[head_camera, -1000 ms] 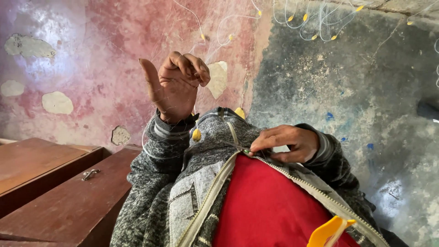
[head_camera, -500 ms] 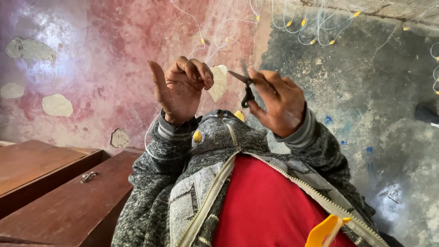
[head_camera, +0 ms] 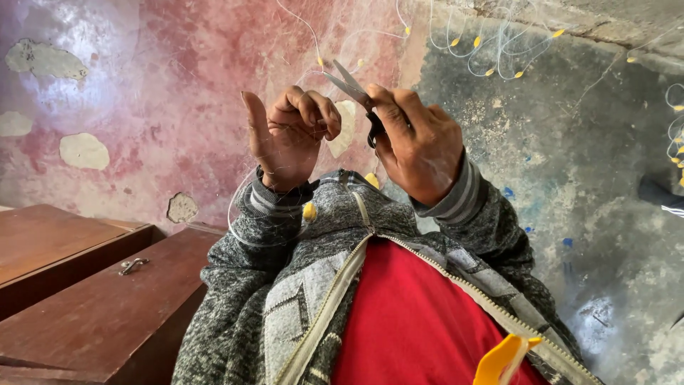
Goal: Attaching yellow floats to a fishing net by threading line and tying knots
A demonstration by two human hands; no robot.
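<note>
My left hand (head_camera: 291,135) is raised in front of my chest, fingers curled on thin, nearly clear fishing-net line (head_camera: 242,192) that loops down by the wrist. My right hand (head_camera: 420,146) is up beside it, gripping small metal scissors (head_camera: 350,87) with dark handles; the blades point up and left toward the left fingers. Small yellow floats (head_camera: 309,211) hang on the line over my grey knitted jacket. More net with yellow floats (head_camera: 491,53) hangs across the top of the view.
A brown wooden box with a metal handle (head_camera: 132,265) stands at the lower left. A yellow plastic piece (head_camera: 502,358) sticks up at the bottom right. Behind are a peeling pink wall (head_camera: 142,107) and grey concrete (head_camera: 584,164).
My right hand rose from my chest, scissors in it, and came up next to the left hand. The left hand stayed raised, holding the line.
</note>
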